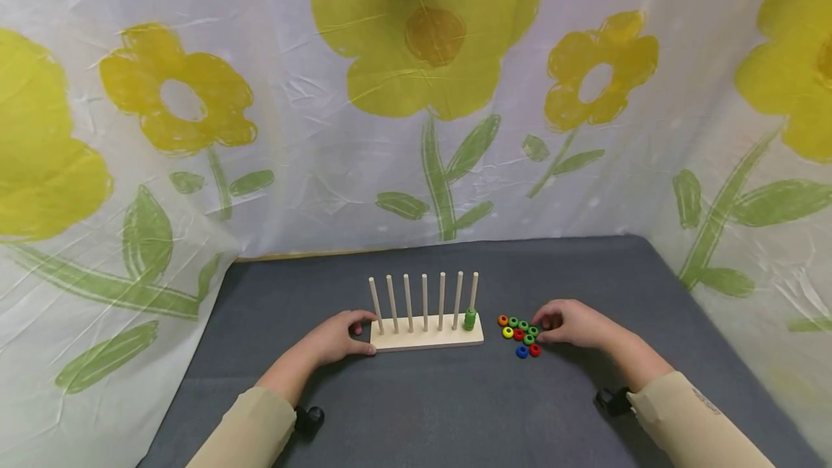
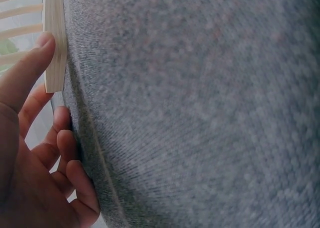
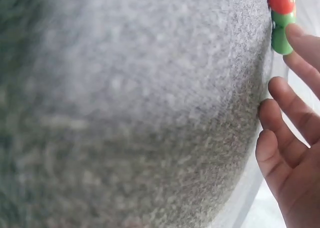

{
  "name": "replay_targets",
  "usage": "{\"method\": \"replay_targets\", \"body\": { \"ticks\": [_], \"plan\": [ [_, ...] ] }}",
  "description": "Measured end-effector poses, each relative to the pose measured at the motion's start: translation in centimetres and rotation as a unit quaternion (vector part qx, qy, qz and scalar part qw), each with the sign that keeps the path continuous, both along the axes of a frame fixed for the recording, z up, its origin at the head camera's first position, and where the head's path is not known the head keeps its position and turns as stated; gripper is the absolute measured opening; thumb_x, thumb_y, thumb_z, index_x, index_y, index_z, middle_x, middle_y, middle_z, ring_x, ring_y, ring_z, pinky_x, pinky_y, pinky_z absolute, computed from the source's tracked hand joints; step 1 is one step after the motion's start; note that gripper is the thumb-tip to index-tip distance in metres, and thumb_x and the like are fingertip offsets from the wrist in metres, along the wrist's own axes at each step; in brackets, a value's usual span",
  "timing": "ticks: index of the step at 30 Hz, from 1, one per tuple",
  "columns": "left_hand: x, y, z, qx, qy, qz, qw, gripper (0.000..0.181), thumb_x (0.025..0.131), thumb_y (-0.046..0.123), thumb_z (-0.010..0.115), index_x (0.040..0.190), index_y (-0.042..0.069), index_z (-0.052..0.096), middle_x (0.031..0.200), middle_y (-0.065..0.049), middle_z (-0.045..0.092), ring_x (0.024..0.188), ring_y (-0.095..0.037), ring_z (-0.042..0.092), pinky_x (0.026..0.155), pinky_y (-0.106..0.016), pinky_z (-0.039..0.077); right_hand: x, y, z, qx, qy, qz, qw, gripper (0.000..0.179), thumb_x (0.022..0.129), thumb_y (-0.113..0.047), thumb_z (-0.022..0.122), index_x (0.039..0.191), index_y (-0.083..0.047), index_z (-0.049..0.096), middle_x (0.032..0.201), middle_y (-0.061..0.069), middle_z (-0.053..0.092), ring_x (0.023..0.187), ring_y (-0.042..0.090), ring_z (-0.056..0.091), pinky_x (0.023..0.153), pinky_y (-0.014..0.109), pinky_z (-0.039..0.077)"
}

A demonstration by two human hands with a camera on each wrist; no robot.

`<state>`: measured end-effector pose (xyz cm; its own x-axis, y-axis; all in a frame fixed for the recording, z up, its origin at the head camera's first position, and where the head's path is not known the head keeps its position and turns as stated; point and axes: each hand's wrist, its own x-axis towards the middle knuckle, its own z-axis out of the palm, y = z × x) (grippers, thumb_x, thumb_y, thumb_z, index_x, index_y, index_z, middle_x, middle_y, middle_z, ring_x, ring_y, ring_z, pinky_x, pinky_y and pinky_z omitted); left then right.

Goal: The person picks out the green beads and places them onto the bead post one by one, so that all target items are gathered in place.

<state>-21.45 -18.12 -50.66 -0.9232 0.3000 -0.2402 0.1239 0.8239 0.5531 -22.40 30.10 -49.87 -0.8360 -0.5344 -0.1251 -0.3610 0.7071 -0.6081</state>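
A pale wooden board with upright pegs (image 1: 425, 339) stands on the dark cloth. At its left end my left hand (image 1: 336, 336) pinches the board, the thumb on the front edge in the left wrist view and the other fingers loosely bent. Green beads (image 1: 470, 320) are stacked on the rightmost peg; the other pegs are bare. To the right of the board lies a group of loose beads in orange, yellow, blue, red and green. My right hand (image 1: 572, 323) pinches a green bead (image 3: 281, 41) at that group's right edge, between thumb and index finger.
The grey cloth (image 1: 416, 410) covers the tabletop. Behind it and at both sides hang white sheets (image 1: 292, 186) painted with yellow flowers. A blue bead (image 1: 522, 352) and a red bead (image 1: 534, 349) lie nearest the front of the group.
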Motion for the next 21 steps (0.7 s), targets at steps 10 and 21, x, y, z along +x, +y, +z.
{"method": "replay_targets", "body": {
  "ticks": [10,21],
  "plan": [
    [-0.11,-0.02,-0.15,0.003,-0.001,-0.002,1.0,0.061,0.077,0.038,0.086,0.132,0.024,0.062,0.094,0.0,0.051,0.083,-0.017,0.047,0.072,-0.038,0.037,-0.31,-0.29,-0.3,0.011,0.011,0.009,0.9998,0.02,0.087,-0.026,0.079,0.104,-0.019,0.073,0.091,-0.006,0.06,0.08,0.009,0.052,0.069,0.031,0.046],
    [-0.04,-0.03,-0.08,0.002,-0.003,-0.004,1.0,0.06,0.078,0.039,0.085,0.132,0.025,0.062,0.095,0.0,0.05,0.083,-0.017,0.047,0.073,-0.039,0.037,-0.31,-0.33,-0.35,0.015,0.024,0.021,0.9994,0.019,0.087,-0.026,0.078,0.103,-0.018,0.073,0.089,-0.007,0.059,0.078,0.007,0.051,0.068,0.03,0.045]
  ]
}}
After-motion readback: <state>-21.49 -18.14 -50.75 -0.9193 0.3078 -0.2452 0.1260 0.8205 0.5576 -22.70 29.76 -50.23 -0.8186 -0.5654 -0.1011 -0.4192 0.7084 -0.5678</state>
